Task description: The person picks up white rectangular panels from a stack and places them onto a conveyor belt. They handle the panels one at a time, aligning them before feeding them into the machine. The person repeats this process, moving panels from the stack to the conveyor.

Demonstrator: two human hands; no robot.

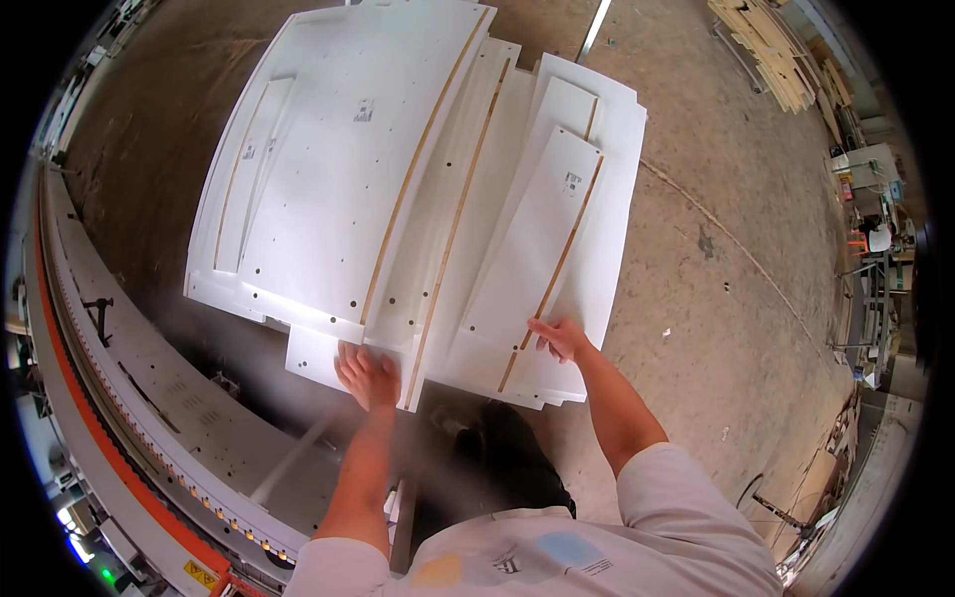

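A stack of white panels [398,169] with drilled holes and brown strips along some edges lies in front of me. My left hand [368,376] rests on the near edge of the stack, its fingers spread on a white panel below a large drilled board. Over to the right, a narrow white panel [537,224] with a label and a brown strip lies at a slant on top of other panels. My right hand [560,340] is at the near end of its brown strip, index finger stretched out onto it and the other fingers partly bent. Neither hand is gripping anything that I can see.
At the left runs a long grey machine [179,388] with an orange-red band [75,328]. A brown concrete floor [716,269] extends to the right. Stacked wooden boards [766,50] stand at the far right, and shelving with various items [875,249] lines the right side.
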